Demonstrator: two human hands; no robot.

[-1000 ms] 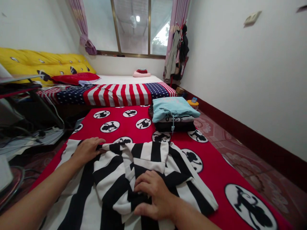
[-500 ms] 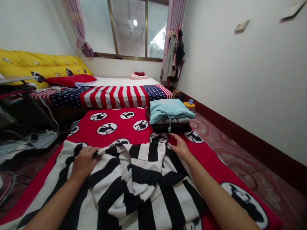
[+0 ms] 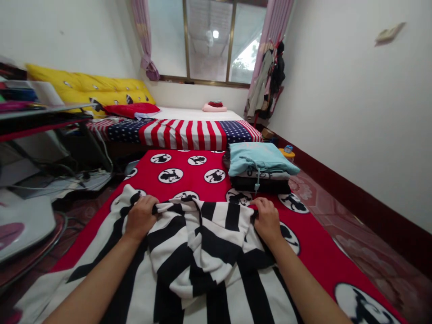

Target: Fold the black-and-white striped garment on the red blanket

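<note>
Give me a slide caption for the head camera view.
Left hand and right hand hold a striped garment by its far edge on a red cover, folded clothes stacked beyond.

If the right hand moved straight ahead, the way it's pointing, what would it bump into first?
Probably the folded clothes stack, at its black lower layer; the right hand points that way, though depth is unclear.

Clothes pile [image 3: 261,167]: just beyond the right hand [image 3: 268,221], blocking straight-ahead reach.
Blanket [image 3: 192,178]: flat beyond the left hand [image 3: 141,219], passable above.
Striped top [image 3: 216,243]: bunched between both hands, a low hump.
</note>
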